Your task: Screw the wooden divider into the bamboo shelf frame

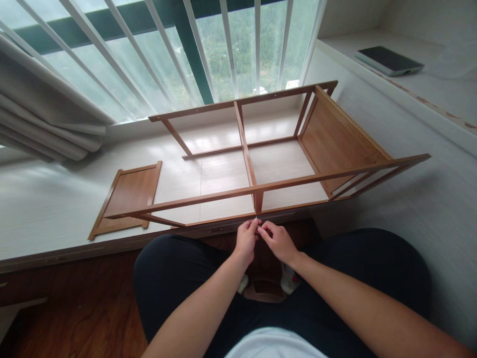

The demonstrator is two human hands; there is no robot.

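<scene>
Both hands, left hand [246, 237] and right hand [278, 241], are pinching narrowly together at the wooden frame's [257, 191] six-o'clock rail, steadying something too small to identify.

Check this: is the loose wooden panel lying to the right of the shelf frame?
No, the loose wooden panel lies flat on the ledge at the shelf frame's left end.

Open bays inside the wooden shelf frame [257, 149] admit a hand; its centre divider [245, 144] splits them.

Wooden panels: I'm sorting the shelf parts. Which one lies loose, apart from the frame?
The small panel lying flat on the sill, left of the frame. The other panel is fixed in the frame's right end.
</scene>
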